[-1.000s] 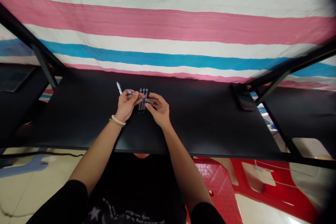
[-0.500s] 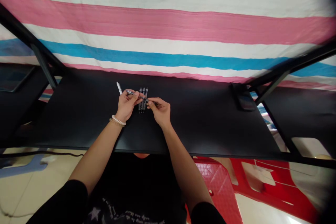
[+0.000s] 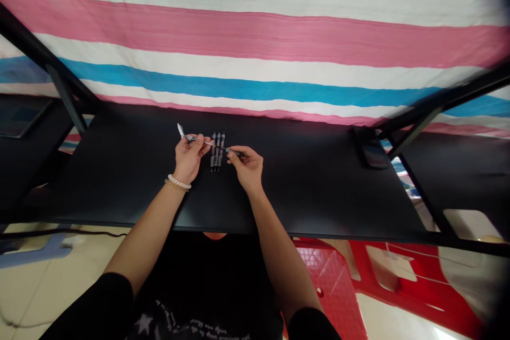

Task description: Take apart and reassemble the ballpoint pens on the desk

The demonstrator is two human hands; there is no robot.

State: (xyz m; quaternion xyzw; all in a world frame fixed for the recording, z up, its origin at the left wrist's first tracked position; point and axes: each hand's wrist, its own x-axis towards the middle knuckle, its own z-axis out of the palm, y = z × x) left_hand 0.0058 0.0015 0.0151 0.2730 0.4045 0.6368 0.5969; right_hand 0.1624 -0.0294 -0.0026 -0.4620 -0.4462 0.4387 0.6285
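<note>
My left hand (image 3: 188, 162) is closed on a pen barrel (image 3: 192, 138), pinched between thumb and fingers. A thin refill (image 3: 218, 146) spans from that barrel toward my right hand (image 3: 249, 167). Those right fingers grip a dark pen section (image 3: 230, 151), the pen's front part, around the refill's far end. Beneath the refill, three dark pens (image 3: 217, 158) lie side by side on the black table (image 3: 311, 180). Just beyond my left fingers lies a white pen (image 3: 180, 129), its lower part hidden by the hand.
A dark phone-like slab (image 3: 372, 147) lies at the table's right end, by a black metal frame (image 3: 422, 111). Striped cloth (image 3: 255, 37) hangs behind the table. A red plastic stool (image 3: 326, 281) stands below the front edge, to the right.
My hands have drawn apart, the right one moving rightward and the left one slightly left. The pen has come apart into two sections, with its refill showing between them.
</note>
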